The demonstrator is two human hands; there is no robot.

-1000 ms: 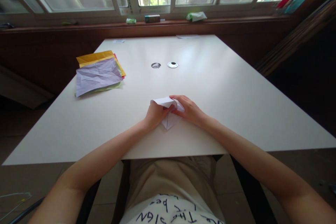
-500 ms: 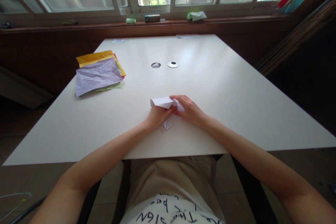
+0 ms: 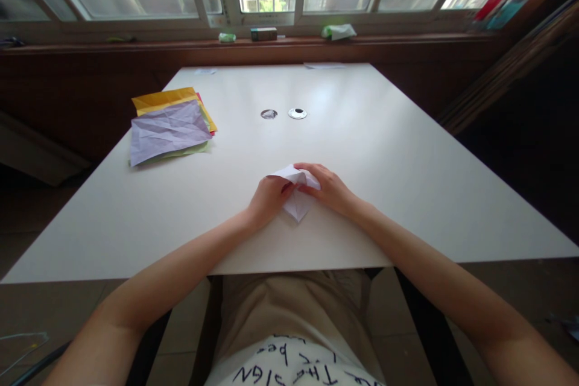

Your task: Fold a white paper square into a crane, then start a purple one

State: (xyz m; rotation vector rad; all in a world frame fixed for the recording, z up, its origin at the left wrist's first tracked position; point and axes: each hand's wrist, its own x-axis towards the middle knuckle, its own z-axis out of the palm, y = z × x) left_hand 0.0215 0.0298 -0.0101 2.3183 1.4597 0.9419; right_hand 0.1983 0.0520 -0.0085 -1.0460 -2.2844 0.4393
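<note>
A folded sheet of white paper [image 3: 297, 205] is between my two hands near the front of the white table [image 3: 384, 193]. One pointed corner faces me, and creases run across it. My left hand [image 3: 270, 194] is closed on the paper's left side, its fingers partly tucked under a raised flap. On the other side my right hand [image 3: 326, 187] grips the paper with thumb and fingers, the fingers lying over its far edge. The fingertips of both hands come close together at the middle of the paper.
To the left lies a stack of coloured sheets, with a creased lavender sheet [image 3: 169, 129] over a yellow one [image 3: 165, 98]. Two round holes [image 3: 269, 114] are set in the tabletop. A small box [image 3: 263, 34] and a green-and-white packet [image 3: 339, 31] rest on the windowsill.
The paper's raised far-left flap has come down and in, and its near point has swung slightly right. My left hand has turned a little; my right hand has barely moved.
</note>
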